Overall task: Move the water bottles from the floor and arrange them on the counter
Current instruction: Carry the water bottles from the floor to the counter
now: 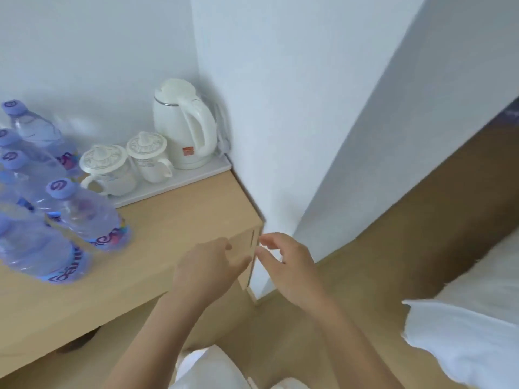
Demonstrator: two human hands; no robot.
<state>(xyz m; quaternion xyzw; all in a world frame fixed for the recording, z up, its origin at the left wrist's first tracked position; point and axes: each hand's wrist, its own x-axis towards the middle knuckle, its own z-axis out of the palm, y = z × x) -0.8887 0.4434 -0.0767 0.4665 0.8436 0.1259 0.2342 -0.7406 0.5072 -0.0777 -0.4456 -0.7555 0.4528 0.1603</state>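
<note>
Head view: water bottles [84,220] cluster at counter's [179,220] left edge, left hand [207,272] and right hand [286,265] both empty, fingers loose, off its right corner; likely between trips, next reach floorward.

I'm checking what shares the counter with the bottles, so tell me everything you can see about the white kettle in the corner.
The white kettle stands upright at the back right corner of the counter, close to where two walls meet. It looks like glossy plastic, with a domed lid, a thin metal band beneath it and a thick loop handle facing right. A small orange label sits low on its body. It rests on a white tray beside two lidded white cups. Neither hand touches it. A faint cord seems to hang behind the handle.
</note>
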